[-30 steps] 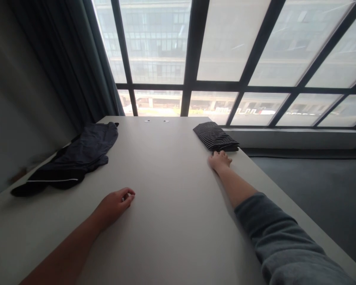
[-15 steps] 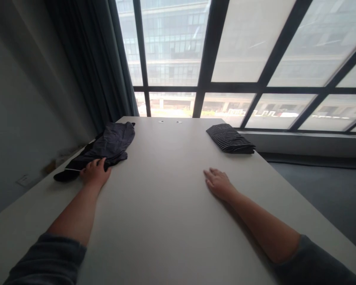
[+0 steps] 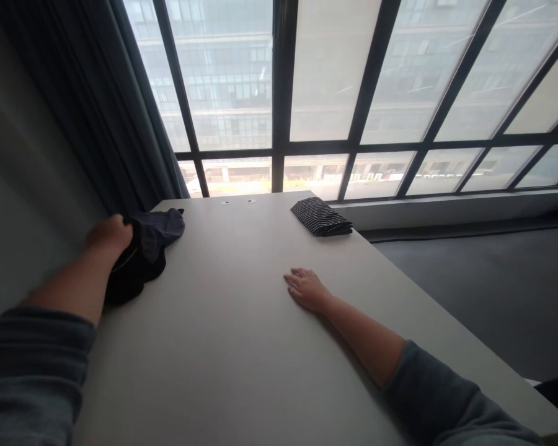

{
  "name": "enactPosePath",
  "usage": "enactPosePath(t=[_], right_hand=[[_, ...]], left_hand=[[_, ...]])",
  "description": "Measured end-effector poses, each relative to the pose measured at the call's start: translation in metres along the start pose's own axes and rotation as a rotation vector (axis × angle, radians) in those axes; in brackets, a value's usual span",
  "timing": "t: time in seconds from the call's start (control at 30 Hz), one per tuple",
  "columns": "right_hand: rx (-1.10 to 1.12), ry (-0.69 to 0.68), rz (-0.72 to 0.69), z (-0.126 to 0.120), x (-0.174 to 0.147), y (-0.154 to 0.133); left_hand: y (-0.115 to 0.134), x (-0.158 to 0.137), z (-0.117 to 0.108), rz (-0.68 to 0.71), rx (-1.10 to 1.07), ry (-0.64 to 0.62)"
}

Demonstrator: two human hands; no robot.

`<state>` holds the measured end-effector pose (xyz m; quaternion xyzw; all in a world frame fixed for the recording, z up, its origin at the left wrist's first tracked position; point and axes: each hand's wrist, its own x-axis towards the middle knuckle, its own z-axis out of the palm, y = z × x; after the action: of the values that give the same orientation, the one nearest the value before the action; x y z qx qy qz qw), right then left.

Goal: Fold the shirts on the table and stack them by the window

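Note:
My left hand is closed on a dark garment at the table's left side and holds part of it up off the surface. The garment hangs black below the fist, with a thin white line by the wrist. A crumpled grey-purple cloth lies against it on the far side; I cannot tell whether the two are one piece. My right hand rests palm down on the white table, fingers spread, holding nothing. Beyond it lies a folded black cloth with white stripes, apart from the hand.
Two small round fittings are set in the table's far end. Behind stands a dark-framed window, with a dark curtain on the left. The table's right edge drops to a grey floor.
My left hand has closed on the dark garment and lifted part of it up. The view has turned right, so things sit further left. My right hand stays flat on the table.

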<state>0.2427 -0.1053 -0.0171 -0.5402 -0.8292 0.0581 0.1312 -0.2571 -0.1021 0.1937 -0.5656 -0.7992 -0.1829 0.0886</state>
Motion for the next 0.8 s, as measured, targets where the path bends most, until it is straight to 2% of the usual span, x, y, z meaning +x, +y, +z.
enactPosePath(t=[0.07, 0.13, 0.2, 0.23, 0.27, 0.37, 0.43, 0.47, 0.53, 0.63, 0.7, 0.8], right_hand=[[0.064, 0.062, -0.030, -0.002, -0.002, 0.001], [0.159, 0.183, -0.095, -0.007, -0.010, -0.009], [0.262, 0.310, -0.206, -0.013, -0.025, -0.031], [0.302, 0.354, -0.271, -0.015, -0.035, -0.044], [0.329, 0.376, -0.332, -0.017, -0.046, -0.059], [0.334, 0.354, -0.381, -0.015, -0.069, -0.093], [0.288, 0.286, -0.324, -0.011, -0.074, -0.100], [0.260, 0.247, -0.302, -0.009, -0.073, -0.100], [0.212, 0.179, -0.311, -0.008, -0.068, -0.094], [0.205, 0.174, -0.310, -0.014, -0.065, -0.087], [0.223, 0.212, -0.301, -0.022, -0.069, -0.088], [0.172, 0.294, -0.395, -0.031, -0.082, -0.102]], left_hand=[[0.043, -0.013, -0.028, 0.118, -0.011, 0.076], [0.085, -0.048, -0.036, 0.295, -0.045, 0.128], [0.118, -0.098, -0.025, 0.407, -0.085, 0.115], [0.130, -0.126, -0.013, 0.456, -0.109, 0.082], [0.137, -0.154, 0.003, 0.507, -0.179, -0.002], [0.138, -0.222, 0.061, 0.602, -0.377, -0.349], [0.129, -0.247, 0.098, 0.610, -0.409, -0.507], [0.124, -0.254, 0.112, 0.635, -0.430, -0.536], [0.116, -0.258, 0.132, 0.702, -0.480, -0.544], [0.113, -0.252, 0.141, 0.762, -0.556, -0.532], [0.113, -0.247, 0.139, 0.726, -0.622, -0.514], [0.113, -0.244, 0.136, 0.592, -0.821, -0.416]])
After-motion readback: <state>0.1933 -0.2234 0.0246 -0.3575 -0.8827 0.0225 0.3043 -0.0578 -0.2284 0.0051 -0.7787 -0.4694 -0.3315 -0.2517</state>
